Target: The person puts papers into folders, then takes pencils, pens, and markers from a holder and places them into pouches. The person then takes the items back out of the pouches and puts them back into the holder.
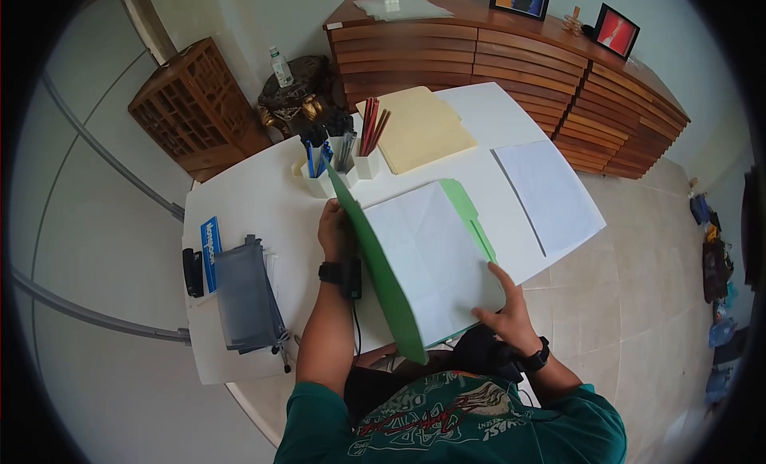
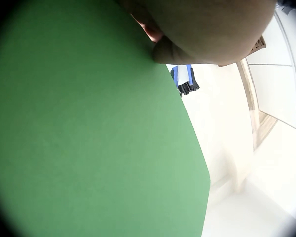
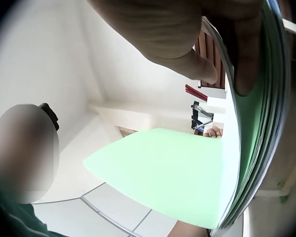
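Slatted wooden cabinet (image 1: pixel 527 61) stands along a pale wall (image 1: pixel 271 17) above tiled floor (image 1: pixel 630 256).

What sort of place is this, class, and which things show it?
Probably a home office: a white desk with pen holders stands near a slatted wooden sideboard that bears framed pictures.

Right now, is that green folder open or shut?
Open: the left hand holds the green cover raised, and white paper shows inside.
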Demonstrator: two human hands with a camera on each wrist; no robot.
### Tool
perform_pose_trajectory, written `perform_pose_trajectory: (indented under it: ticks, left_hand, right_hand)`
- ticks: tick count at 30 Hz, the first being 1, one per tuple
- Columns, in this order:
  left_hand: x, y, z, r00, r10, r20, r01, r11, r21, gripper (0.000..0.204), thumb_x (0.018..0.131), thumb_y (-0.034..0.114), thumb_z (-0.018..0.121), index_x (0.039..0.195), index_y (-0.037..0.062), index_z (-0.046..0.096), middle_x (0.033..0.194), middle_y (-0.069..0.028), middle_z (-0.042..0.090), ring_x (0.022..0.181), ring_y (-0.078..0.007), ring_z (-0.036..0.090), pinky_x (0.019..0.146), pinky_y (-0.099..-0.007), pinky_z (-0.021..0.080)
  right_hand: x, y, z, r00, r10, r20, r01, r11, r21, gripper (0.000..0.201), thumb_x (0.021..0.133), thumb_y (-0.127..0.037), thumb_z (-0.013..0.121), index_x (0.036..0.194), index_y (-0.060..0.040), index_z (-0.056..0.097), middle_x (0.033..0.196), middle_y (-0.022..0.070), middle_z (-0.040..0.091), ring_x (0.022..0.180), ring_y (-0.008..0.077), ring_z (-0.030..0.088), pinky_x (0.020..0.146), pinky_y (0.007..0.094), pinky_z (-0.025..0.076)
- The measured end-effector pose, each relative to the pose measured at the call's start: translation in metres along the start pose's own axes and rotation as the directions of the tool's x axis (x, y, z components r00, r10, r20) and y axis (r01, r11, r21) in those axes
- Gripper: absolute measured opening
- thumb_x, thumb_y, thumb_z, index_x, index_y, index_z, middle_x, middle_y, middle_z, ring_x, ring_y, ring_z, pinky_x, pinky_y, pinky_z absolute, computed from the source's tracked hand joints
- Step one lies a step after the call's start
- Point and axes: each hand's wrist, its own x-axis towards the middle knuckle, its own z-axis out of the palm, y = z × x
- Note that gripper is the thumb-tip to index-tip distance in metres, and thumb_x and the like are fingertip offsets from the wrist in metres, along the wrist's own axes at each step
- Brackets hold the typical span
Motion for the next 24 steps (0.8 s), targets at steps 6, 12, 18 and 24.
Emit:
perform_pose_trajectory:
  ticks: [6,12,18,24]
  left_hand:
    - [-0.002,-0.001,0.001,1.000,-0.008,0.019,0.010,0.997,-0.073,0.004,0.094,0.006,0.058,0.092,0.0071,0.061,0.087,-0.0030,0.066,0.078,-0.0117,0.060,0.076,-0.0252,0.046]
    - [0.003,-0.012,-0.005,1.000,-0.019,0.014,0.020,0.995,-0.095,0.011,0.096,0.001,0.047,0.097,0.0042,0.058,0.092,-0.0059,0.065,0.082,-0.0153,0.063,0.077,-0.0293,0.052]
    - [0.003,-0.017,-0.007,0.998,0.055,0.010,-0.056,0.996,0.077,0.016,0.094,0.001,0.044,0.100,0.0017,0.058,0.092,-0.0034,0.061,0.084,-0.0112,0.057,0.079,-0.0249,0.045]
    - [0.005,-0.022,-0.007,0.974,0.211,0.079,-0.224,0.865,0.449,0.011,0.097,0.005,0.050,0.101,0.0012,0.059,0.091,-0.0013,0.061,0.083,-0.0108,0.057,0.077,-0.0253,0.046]
  right_hand:
    - [-0.001,-0.029,-0.013,0.967,-0.060,0.246,0.107,0.977,-0.183,0.112,0.064,-0.004,0.087,0.157,-0.0025,0.023,0.154,0.0261,0.038,0.144,0.0361,0.038,0.119,0.0395,0.031]
    - [-0.003,-0.031,0.002,0.969,-0.079,0.233,0.136,0.961,-0.240,0.115,0.063,-0.006,0.090,0.157,-0.0044,0.024,0.152,0.0288,0.039,0.142,0.0425,0.039,0.117,0.0421,0.034]
    - [-0.003,-0.050,-0.014,0.966,-0.032,0.255,0.115,0.940,-0.320,0.111,0.061,-0.008,0.091,0.155,-0.0066,0.031,0.146,0.0239,0.047,0.134,0.0366,0.047,0.108,0.0413,0.044]
    - [0.005,-0.032,-0.064,0.948,-0.051,0.314,0.186,0.891,-0.414,0.119,0.050,-0.010,0.096,0.153,-0.0095,0.037,0.141,0.0212,0.049,0.122,0.0339,0.057,0.096,0.0415,0.052]
